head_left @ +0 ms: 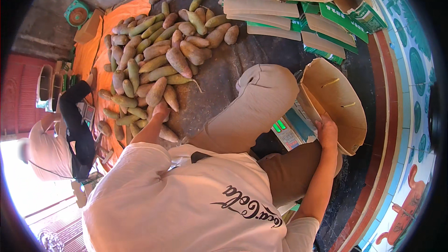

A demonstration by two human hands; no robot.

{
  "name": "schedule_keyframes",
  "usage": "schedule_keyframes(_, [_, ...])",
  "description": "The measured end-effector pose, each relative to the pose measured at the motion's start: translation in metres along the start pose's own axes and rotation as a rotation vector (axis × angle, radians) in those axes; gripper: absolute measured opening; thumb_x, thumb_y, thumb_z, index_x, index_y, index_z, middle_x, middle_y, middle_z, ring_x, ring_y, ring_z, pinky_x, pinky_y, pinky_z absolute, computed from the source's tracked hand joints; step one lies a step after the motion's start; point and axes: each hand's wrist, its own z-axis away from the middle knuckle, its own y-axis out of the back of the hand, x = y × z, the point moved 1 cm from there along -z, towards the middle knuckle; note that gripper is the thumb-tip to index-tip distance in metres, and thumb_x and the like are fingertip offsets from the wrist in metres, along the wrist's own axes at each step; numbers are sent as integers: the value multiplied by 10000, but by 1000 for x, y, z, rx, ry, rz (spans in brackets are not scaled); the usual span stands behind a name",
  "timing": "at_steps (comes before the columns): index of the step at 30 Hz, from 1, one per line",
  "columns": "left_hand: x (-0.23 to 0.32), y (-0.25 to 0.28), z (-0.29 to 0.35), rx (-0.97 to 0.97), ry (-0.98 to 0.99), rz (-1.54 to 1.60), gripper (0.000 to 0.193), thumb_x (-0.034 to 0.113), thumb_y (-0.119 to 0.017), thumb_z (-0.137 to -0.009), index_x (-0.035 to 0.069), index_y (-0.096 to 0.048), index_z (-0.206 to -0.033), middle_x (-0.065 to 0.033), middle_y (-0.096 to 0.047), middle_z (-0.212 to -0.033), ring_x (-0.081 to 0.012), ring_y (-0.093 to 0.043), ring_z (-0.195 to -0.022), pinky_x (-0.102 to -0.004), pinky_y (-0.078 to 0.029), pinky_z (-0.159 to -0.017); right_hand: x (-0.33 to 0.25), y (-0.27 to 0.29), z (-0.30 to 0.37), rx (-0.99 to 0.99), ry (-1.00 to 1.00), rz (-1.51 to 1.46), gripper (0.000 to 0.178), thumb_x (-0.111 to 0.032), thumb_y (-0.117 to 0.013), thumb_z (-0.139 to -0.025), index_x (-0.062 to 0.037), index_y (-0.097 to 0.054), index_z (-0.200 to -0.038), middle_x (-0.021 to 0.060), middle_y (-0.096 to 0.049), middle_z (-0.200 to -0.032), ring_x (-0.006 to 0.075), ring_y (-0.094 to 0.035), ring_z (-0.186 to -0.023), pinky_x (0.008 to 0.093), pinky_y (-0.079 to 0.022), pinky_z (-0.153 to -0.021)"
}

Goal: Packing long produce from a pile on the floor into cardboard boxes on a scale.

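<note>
A large heap of long root vegetables [161, 58], some green and some reddish brown and dusty with soil, lies on the floor ahead and to the left. My left hand [161, 111] reaches to the near edge of this heap, right against a brown root [156, 91]. Its fingertips are too unclear to show whether they grip. On my right, an open cardboard box [343, 98] with rope handles leans at an angle. My right hand [326, 129] is closed on the box's near edge. Beside the box, close to my knee, is a scale [285, 130] with a lit green display.
Several green and brown cardboard boxes [284, 11] are stacked at the far right. An orange sheet [100, 56] runs along the heap's left side. At the left, another person [49, 151] bends near a second scale [87, 113]. A tiled wall [415, 70] curves along the right.
</note>
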Motion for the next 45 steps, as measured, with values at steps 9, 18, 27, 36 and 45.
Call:
schedule_keyframes(9, [-11,12,-28,141,246,122,596,266,-647,-716,112,-426,-1248,-171,-445,-1257,-324,-453,-1154,-390,-394,-954,-27,18,-6,3,-53,-64,208,-84,-619,-745,10,-577,-926,198,-597,-902,373,-564,-848,415,-450,-729])
schedule_keyframes(18, [-6,30,-61,141,199,37,714,211,-659,-694,182,-328,-1327,-87,-358,-1344,-262,-329,-1256,-359,-341,-1006,-26,10,-7,42,13,-75,181,-106,-623,-751,-23,-577,-905,172,-596,-813,345,-580,-765,419,-460,-663])
schedule_keyframes(27, [-52,9,-133,21,168,75,783,255,-668,-701,255,-252,-1365,-58,-322,-1360,-256,-326,-1255,-416,-357,-987,-26,11,-7,45,-40,-88,222,-108,-626,-757,-40,-590,-965,185,-598,-833,351,-581,-769,413,-463,-670])
schedule_keyframes(36, [1,39,-78,77,225,-116,722,283,-690,-703,248,-317,-1320,-104,-376,-1266,-306,-384,-1193,-412,-386,-959,-24,10,-7,15,-68,-68,199,-107,-629,-762,-31,-582,-940,189,-583,-811,359,-575,-766,414,-458,-669])
schedule_keyframes(45, [-50,2,-63,450,168,125,560,179,-669,-685,99,-414,-1177,-172,-444,-1145,-363,-439,-1095,-407,-394,-912,-22,8,-7,-11,-93,-91,186,-126,-618,-782,6,-535,-882,201,-569,-842,380,-556,-790,419,-445,-680])
